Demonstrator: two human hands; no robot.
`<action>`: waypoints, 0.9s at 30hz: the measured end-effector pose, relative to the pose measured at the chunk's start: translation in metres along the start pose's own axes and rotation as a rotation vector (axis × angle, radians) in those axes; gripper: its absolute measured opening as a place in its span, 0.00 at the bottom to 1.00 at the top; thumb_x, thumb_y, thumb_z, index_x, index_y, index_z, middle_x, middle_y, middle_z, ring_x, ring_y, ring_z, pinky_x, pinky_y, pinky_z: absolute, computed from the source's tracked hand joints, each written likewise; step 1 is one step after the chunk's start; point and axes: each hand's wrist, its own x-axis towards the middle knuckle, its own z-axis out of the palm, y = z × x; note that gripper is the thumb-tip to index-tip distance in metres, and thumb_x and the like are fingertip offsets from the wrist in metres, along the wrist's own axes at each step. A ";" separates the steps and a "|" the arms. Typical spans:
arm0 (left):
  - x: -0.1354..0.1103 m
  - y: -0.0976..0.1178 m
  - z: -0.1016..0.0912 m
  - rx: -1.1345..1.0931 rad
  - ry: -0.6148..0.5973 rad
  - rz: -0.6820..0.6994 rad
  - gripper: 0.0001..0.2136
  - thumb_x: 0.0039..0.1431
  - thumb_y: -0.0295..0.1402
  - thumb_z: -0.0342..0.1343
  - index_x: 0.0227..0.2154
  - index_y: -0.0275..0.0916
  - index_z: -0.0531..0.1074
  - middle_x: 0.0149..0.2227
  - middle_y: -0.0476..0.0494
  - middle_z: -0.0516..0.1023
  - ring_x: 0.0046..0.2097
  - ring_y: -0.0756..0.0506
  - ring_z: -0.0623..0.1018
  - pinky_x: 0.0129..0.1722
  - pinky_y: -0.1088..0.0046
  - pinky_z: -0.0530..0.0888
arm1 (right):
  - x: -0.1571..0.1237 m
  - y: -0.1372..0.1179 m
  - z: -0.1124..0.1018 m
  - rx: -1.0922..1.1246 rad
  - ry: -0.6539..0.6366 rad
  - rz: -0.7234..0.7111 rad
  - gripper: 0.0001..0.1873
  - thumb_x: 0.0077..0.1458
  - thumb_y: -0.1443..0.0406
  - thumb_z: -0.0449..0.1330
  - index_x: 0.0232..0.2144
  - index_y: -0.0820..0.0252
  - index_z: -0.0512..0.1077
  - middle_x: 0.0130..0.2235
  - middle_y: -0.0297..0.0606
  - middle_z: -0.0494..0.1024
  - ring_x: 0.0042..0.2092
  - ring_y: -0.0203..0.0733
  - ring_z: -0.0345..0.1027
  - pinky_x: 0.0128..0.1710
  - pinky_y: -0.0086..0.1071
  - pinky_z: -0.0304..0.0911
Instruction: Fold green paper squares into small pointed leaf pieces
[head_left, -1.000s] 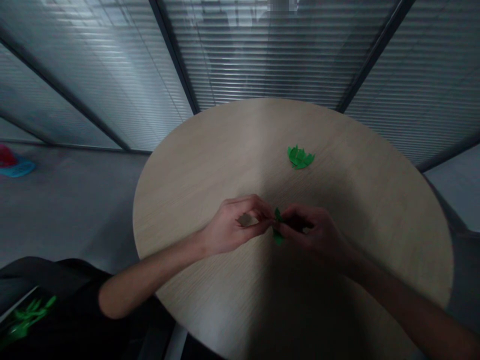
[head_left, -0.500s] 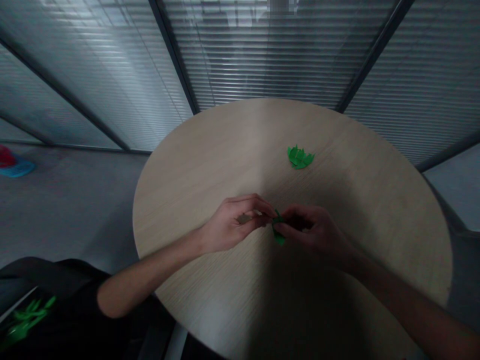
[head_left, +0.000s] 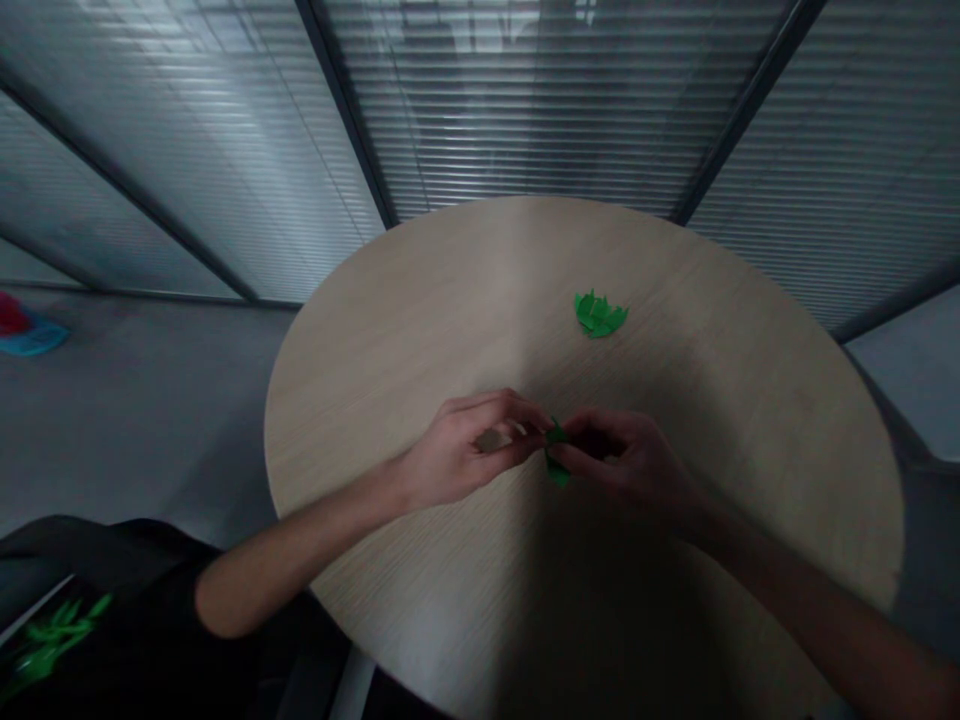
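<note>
Over the middle of a round pale wooden table [head_left: 420, 330], my left hand [head_left: 469, 450] and my right hand [head_left: 626, 465] meet fingertip to fingertip. Both pinch one small green folded paper piece [head_left: 556, 452], held just above the tabletop. Most of that piece is hidden by my fingers. Farther back and a little to the right lies a small pile of green paper pieces [head_left: 599, 313], apart from both hands.
Glass walls with horizontal blinds [head_left: 525, 100] stand right behind the table's far edge. Grey floor lies to the left, with a red and blue object [head_left: 22, 325] at the far left. Green print [head_left: 52, 630] shows on my dark clothing at the lower left.
Both hands stay in place; the fingers shift slightly on the green piece, which has turned a little between them. The pile has not moved.
</note>
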 end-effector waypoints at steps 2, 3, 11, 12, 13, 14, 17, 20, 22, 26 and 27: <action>0.000 0.000 0.001 -0.042 0.005 -0.030 0.04 0.65 0.30 0.64 0.41 0.37 0.77 0.41 0.40 0.84 0.37 0.48 0.84 0.35 0.75 0.81 | 0.000 0.000 0.000 -0.003 0.003 -0.010 0.12 0.58 0.57 0.65 0.31 0.59 0.78 0.27 0.34 0.76 0.27 0.35 0.65 0.25 0.28 0.60; 0.001 0.000 0.002 -0.055 0.006 -0.040 0.04 0.64 0.29 0.64 0.40 0.36 0.77 0.41 0.40 0.84 0.36 0.48 0.84 0.35 0.75 0.81 | 0.000 0.000 0.001 -0.008 0.004 -0.014 0.11 0.58 0.57 0.65 0.31 0.59 0.78 0.26 0.34 0.76 0.26 0.34 0.64 0.25 0.28 0.60; 0.000 0.001 0.001 -0.059 0.014 -0.021 0.03 0.65 0.28 0.64 0.40 0.36 0.79 0.39 0.41 0.84 0.36 0.49 0.83 0.36 0.76 0.81 | -0.001 0.001 0.002 -0.004 0.017 -0.040 0.09 0.58 0.59 0.66 0.30 0.59 0.77 0.25 0.32 0.74 0.26 0.34 0.63 0.24 0.28 0.58; 0.000 0.001 0.001 -0.049 0.012 -0.019 0.03 0.65 0.28 0.64 0.40 0.36 0.79 0.39 0.41 0.84 0.36 0.49 0.83 0.36 0.75 0.81 | -0.001 0.000 0.002 -0.005 0.017 -0.042 0.09 0.58 0.59 0.66 0.30 0.59 0.77 0.25 0.32 0.74 0.26 0.34 0.63 0.24 0.28 0.57; 0.000 0.000 0.000 -0.038 0.010 -0.019 0.02 0.65 0.28 0.63 0.40 0.37 0.80 0.39 0.41 0.85 0.36 0.49 0.84 0.36 0.75 0.81 | -0.001 0.000 0.002 -0.006 0.015 -0.044 0.09 0.58 0.60 0.66 0.30 0.59 0.77 0.25 0.32 0.74 0.25 0.34 0.62 0.24 0.28 0.57; -0.001 0.000 0.000 -0.028 0.009 -0.021 0.02 0.65 0.28 0.63 0.39 0.37 0.80 0.39 0.41 0.85 0.36 0.48 0.84 0.37 0.75 0.81 | -0.001 0.000 0.002 -0.007 0.014 -0.046 0.09 0.58 0.60 0.66 0.30 0.59 0.76 0.25 0.32 0.74 0.25 0.34 0.62 0.24 0.28 0.57; -0.002 0.000 0.001 -0.015 0.017 -0.040 0.02 0.65 0.28 0.63 0.38 0.37 0.80 0.37 0.42 0.85 0.36 0.48 0.84 0.36 0.74 0.80 | -0.001 -0.001 0.002 -0.016 0.010 -0.045 0.09 0.58 0.60 0.65 0.30 0.59 0.76 0.25 0.32 0.74 0.25 0.34 0.62 0.24 0.28 0.57; -0.003 0.001 0.002 -0.033 0.037 -0.090 0.02 0.64 0.29 0.64 0.36 0.36 0.80 0.34 0.42 0.85 0.33 0.49 0.83 0.33 0.76 0.79 | -0.001 -0.001 0.002 -0.024 0.007 -0.051 0.09 0.58 0.60 0.65 0.30 0.59 0.76 0.25 0.32 0.74 0.25 0.33 0.62 0.25 0.28 0.58; -0.004 0.003 0.002 -0.055 0.042 -0.135 0.03 0.63 0.29 0.64 0.36 0.35 0.79 0.33 0.42 0.84 0.31 0.49 0.82 0.30 0.77 0.78 | -0.002 0.000 0.003 -0.030 0.007 -0.047 0.09 0.58 0.60 0.65 0.30 0.59 0.76 0.25 0.31 0.73 0.25 0.33 0.62 0.24 0.28 0.57; -0.003 0.006 0.004 -0.139 0.043 -0.247 0.04 0.62 0.30 0.65 0.37 0.35 0.77 0.31 0.45 0.82 0.29 0.50 0.81 0.28 0.79 0.77 | -0.002 0.003 0.004 -0.005 0.004 -0.013 0.10 0.59 0.59 0.65 0.30 0.59 0.77 0.26 0.32 0.74 0.26 0.33 0.63 0.25 0.28 0.57; -0.002 0.006 0.004 -0.187 0.046 -0.282 0.05 0.62 0.30 0.65 0.39 0.35 0.77 0.32 0.45 0.82 0.30 0.51 0.81 0.29 0.79 0.78 | -0.001 0.003 0.004 0.026 0.003 0.000 0.11 0.59 0.58 0.65 0.31 0.59 0.78 0.26 0.33 0.75 0.27 0.34 0.64 0.25 0.28 0.59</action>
